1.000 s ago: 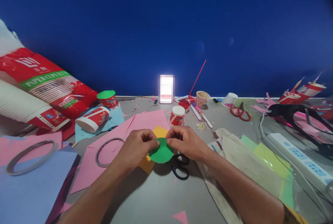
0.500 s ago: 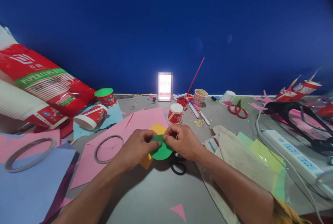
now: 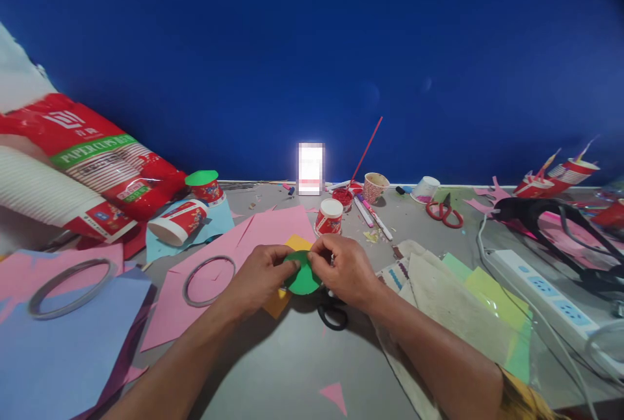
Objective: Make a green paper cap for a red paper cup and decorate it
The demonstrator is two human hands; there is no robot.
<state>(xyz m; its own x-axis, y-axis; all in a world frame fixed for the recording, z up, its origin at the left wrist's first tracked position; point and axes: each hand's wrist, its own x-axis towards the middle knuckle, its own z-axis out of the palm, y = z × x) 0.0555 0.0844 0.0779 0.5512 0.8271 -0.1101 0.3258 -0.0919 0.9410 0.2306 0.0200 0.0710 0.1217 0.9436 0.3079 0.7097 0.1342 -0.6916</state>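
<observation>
A green paper disc [image 3: 303,279] is held between both hands above the table. My left hand [image 3: 266,274] pinches its left edge between thumb and fingers. On the other side, my right hand [image 3: 346,270] grips the upper right edge with its fingertips. Orange paper [image 3: 275,305] lies beneath the disc, partly covered by it and by my left hand. Black-handled scissors [image 3: 333,317] rest just below my right hand, their blades hidden. Behind the hands stands a red and white paper cup [image 3: 329,217], upside down.
Pink paper [image 3: 273,225] with a grey tape ring [image 3: 209,281] spreads at left, near blue paper [image 3: 88,342] and bagged paper cups [image 3: 112,160]. Rightward are a cloth [image 3: 439,296], red-handled scissors [image 3: 444,213] and a power strip [image 3: 546,287]. Markers [image 3: 373,217] lie behind.
The camera view has shifted slightly, so the surroundings sit a little differently. Both hands keep hold of the green disc, which is tilted a bit more than before.
</observation>
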